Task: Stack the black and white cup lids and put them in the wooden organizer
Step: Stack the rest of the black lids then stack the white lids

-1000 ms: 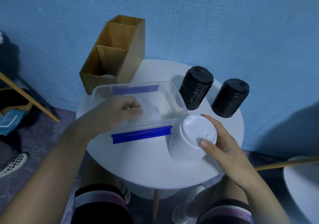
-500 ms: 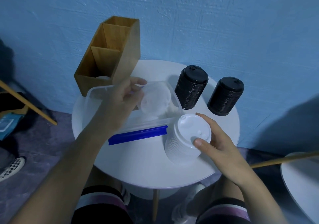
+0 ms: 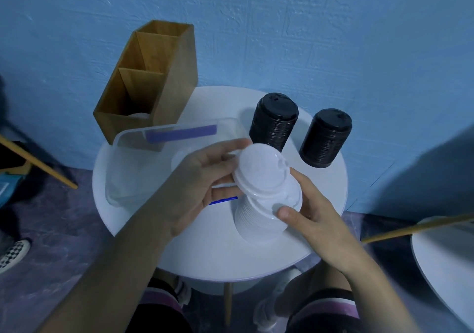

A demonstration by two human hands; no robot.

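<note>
White plastic lid (image 3: 259, 171), likely light, flimsy, slippery, pinched at its rim in the left grip (image 3: 202, 176) above the white stack (image 3: 259, 217) near the worktop's (image 3: 205, 250) front edge; right grip (image 3: 315, 212) clasped round that stack. Best held by rims.

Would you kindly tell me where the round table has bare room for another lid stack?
Bare: the near rim of the table below the white lid stack and clear container; a patch between the wooden organizer and left black stack. Crowded: the centre, where the left hand holds a white lid over the stack the right hand grips.
</note>
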